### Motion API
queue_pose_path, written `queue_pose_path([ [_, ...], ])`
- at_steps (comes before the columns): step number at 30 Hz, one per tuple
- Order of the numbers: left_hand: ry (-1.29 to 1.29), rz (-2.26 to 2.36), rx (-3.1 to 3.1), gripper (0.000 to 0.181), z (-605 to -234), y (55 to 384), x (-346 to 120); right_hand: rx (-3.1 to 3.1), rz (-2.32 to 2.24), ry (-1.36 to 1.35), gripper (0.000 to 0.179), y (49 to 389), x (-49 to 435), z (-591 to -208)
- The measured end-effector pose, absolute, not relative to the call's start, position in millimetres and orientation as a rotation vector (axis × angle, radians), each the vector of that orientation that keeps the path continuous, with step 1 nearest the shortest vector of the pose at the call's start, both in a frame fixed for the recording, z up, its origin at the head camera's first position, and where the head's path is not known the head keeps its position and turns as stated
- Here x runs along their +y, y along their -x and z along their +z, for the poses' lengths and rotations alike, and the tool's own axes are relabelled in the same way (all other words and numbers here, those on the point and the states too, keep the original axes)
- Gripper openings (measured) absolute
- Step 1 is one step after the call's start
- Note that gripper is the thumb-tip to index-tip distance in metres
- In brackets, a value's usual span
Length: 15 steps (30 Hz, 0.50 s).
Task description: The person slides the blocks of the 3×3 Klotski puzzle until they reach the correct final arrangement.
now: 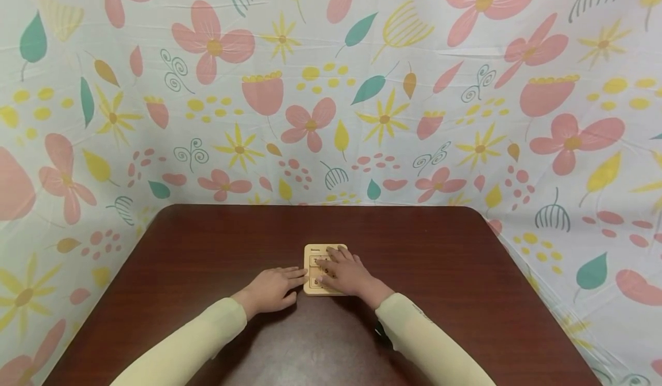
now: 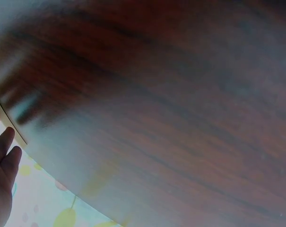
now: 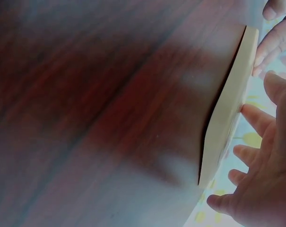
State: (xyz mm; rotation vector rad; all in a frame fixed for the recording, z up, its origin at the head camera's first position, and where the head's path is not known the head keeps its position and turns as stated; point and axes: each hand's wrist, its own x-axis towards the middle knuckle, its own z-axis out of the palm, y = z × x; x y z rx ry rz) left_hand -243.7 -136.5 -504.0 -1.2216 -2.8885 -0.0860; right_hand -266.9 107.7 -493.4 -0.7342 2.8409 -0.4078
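A small wooden number puzzle board [image 1: 308, 289] lies flat on the table, with numbered square tiles such as 7, 5 and 8 showing. My right hand [image 1: 353, 275] is over its right side with fingers spread, covering several tiles. In the right wrist view, one finger of the right hand [image 3: 270, 175] meets the top face of the board [image 3: 226, 111]; the other fingers stand off it. My left hand [image 1: 273, 290] lies at the board's left edge, its straight fingertips touching it. The left wrist view catches only part of the left hand [image 2: 1, 175] beside the board's rim.
The dark reddish-brown wooden table [image 1: 217, 242] has rounded far corners. Behind it and along both sides hangs a white curtain [image 1: 331, 162] printed with flowers and leaves. A small dark object [image 1: 380, 329] peeks out by the right sleeve; its kind is unclear.
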Motion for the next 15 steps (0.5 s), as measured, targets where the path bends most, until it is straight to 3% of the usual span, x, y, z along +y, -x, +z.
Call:
queue_pose_path([
  [15, 1.216, -0.086, -2.902, 0.048, -502.9, 243.0, -135.9, 2.830, -0.452, 0.718, 0.051, 262.6, 110.5, -493.8],
])
